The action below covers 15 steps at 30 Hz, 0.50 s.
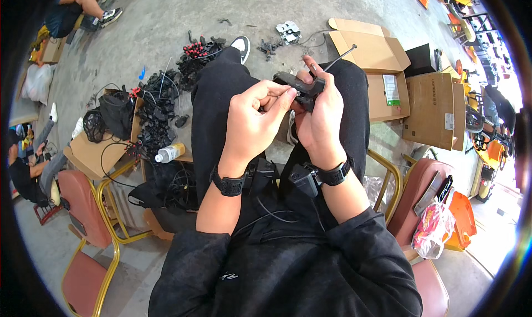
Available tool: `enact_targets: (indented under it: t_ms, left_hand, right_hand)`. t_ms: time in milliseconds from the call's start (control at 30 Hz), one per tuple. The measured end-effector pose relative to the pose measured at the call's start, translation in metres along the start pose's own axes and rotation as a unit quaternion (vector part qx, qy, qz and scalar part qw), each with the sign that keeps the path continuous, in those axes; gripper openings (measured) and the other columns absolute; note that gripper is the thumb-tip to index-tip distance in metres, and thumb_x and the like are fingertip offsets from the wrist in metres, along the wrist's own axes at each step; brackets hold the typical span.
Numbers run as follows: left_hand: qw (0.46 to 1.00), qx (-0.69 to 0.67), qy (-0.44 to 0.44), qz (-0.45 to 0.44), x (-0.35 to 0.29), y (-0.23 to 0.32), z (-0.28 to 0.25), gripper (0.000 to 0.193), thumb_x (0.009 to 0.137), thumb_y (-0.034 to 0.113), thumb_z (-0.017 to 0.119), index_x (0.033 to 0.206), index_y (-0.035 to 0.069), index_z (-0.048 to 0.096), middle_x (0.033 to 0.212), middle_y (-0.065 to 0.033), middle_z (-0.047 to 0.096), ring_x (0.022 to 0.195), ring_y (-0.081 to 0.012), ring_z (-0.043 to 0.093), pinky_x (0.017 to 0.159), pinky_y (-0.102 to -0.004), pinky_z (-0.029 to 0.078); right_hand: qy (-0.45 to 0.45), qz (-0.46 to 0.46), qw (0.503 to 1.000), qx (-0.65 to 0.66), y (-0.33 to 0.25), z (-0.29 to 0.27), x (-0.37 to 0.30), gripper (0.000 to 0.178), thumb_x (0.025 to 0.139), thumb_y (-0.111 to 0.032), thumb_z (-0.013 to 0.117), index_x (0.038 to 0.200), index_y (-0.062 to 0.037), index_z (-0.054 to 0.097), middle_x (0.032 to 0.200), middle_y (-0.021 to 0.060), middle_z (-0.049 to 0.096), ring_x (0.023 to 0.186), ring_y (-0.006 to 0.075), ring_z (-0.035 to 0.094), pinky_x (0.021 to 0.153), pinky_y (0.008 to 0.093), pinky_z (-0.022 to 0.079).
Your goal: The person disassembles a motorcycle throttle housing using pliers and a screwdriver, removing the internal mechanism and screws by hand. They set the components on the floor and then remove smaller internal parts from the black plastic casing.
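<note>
Above my lap, my right hand (322, 115) is wrapped round a black plastic part (315, 88), which looks like a small device housing. From its upper side a thin dark cable or rod (341, 58) sticks out to the far right. My left hand (257, 115) is closed in a pinch against the near left side of this part. Between its thumb and finger a small pale or metallic bit may show, too small to name. Both wrists wear black straps (228, 185) with small black boxes (303, 179) on them.
To the left lie a pile of black parts (158, 112), some red-tipped, a bottle (170, 152) and an open carton (94, 156). Ahead on the floor is a grey metal piece (288, 32). Cardboard boxes (429, 109) and chairs (418, 198) stand right. Two people sit at left.
</note>
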<state>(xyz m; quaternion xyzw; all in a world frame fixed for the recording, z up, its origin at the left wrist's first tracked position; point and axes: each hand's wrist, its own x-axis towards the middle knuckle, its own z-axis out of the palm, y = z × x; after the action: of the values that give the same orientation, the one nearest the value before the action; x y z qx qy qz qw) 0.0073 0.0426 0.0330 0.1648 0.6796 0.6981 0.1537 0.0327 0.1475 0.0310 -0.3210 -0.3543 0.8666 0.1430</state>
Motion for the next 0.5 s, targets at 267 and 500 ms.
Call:
enact_targets:
  t_ms: [267,500]
  left_hand:
    - [0.998,0.058,0.004,0.006,-0.0008,-0.0061,0.0005,0.009,0.082,0.002,0.061,0.087,-0.006,0.062,0.07,-0.0018,0.062,0.061,-0.0007,0.052,0.053,-0.015,0.037]
    - [0.998,0.056,0.008,0.026,-0.0023,-0.0084,0.0013,0.01,0.081,0.002,0.061,0.087,-0.006,0.062,0.07,-0.0024,0.063,0.061,-0.0016,0.054,0.054,-0.0156,0.039]
  right_hand:
    - [0.001,-0.047,0.999,-0.013,0.004,-0.0047,0.0033,0.037,0.089,-0.026,0.044,0.117,-0.0015,0.046,0.071,-0.0053,0.043,0.06,0.0059,0.045,0.05,0.0212,0.035]
    - [0.011,-0.096,0.995,0.0,0.0062,-0.0019,0.001,0.035,0.089,-0.025,0.044,0.115,-0.0012,0.048,0.072,-0.0038,0.042,0.062,0.0064,0.045,0.052,0.0209,0.036]
